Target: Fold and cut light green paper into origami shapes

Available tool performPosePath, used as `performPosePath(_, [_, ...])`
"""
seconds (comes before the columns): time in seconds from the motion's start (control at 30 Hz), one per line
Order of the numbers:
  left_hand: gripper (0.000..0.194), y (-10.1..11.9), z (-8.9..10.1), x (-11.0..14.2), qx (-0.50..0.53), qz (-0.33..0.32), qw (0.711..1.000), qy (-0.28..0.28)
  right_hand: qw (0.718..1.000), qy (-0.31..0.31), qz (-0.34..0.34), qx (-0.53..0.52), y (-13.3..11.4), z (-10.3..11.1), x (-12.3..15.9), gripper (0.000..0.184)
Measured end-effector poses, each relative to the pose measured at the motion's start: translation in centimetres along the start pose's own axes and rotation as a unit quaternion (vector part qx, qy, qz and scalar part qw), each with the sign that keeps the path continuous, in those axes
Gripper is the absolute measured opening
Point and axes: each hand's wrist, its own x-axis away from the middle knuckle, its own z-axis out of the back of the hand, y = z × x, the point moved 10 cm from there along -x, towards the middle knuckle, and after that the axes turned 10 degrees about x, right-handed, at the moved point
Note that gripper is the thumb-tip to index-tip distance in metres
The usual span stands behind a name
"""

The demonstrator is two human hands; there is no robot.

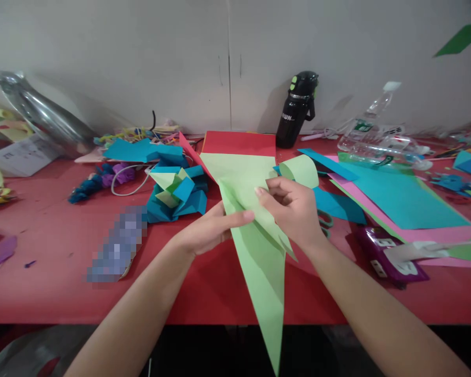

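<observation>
A large light green sheet of paper [259, 272] is held up in front of me, partly folded over, with one long point hanging past the table's front edge. My left hand [214, 228] grips it at the left edge, thumb on top and fingers behind. On the right, my right hand [292, 209] pinches the folded layer with thumb and bent fingers. A curled light green part [300, 170] stands up just beyond my right hand. Behind the green paper lies red paper [241, 143]. Scissors [325, 222] show partly beside my right wrist.
Folded blue and green paper pieces [178, 193] lie left of centre. A black bottle [298, 110] stands against the wall. To the right are stacked coloured sheets [408, 193], clear plastic bottles [377, 131] and a purple packet [388, 256]. A metal jug [43, 112] stands far left.
</observation>
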Motion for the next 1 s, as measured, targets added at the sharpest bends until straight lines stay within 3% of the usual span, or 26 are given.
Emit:
performPosePath(0.13, [0.046,0.4,2.0,-0.3,-0.075,-0.012,0.996,0.051,0.998,-0.064,-0.001,0.006,1.4,0.1,-1.2,0.032])
performPosePath(0.23, [0.04,1.1,3.0,-0.5,-0.179,-0.026,0.983,0.039,0.983,-0.162,-0.082,0.006,5.2,-0.4,-1.8,0.032])
performPosePath(0.3, [0.032,1.6,4.5,-0.4,-0.314,-0.026,0.945,0.088,0.967,-0.221,-0.121,0.031,7.4,-0.8,-1.7,0.033])
performPosePath(0.37, [0.029,2.2,5.5,-0.2,-0.448,-0.031,0.883,0.137,0.95,-0.271,-0.143,0.062,8.8,-1.2,-1.3,0.039])
performPosePath(0.43, [0.032,2.4,5.2,-0.3,-0.53,-0.046,0.836,0.134,0.94,-0.293,-0.147,0.095,9.4,-1.4,-1.0,0.045])
performPosePath(0.57, [0.032,1.8,2.9,-0.7,-0.576,-0.089,0.811,0.049,0.947,-0.265,-0.115,0.137,8.9,-1.4,-1.2,0.042])
performPosePath(0.67, [0.03,1.6,2.4,-0.7,-0.583,-0.102,0.806,0.024,0.959,-0.223,-0.079,0.158,8.3,-1.3,-1.6,0.039])
performPosePath(0.83, [0.03,1.6,2.5,-0.6,-0.583,-0.112,0.804,0.028,0.955,-0.214,-0.045,0.201,8.2,-1.8,-1.8,0.044])
performPosePath(1.0, [0.037,1.6,2.8,-0.9,-0.567,-0.122,0.812,0.07,0.972,-0.2,-0.044,0.119,7.8,-1.5,-2.1,0.031])
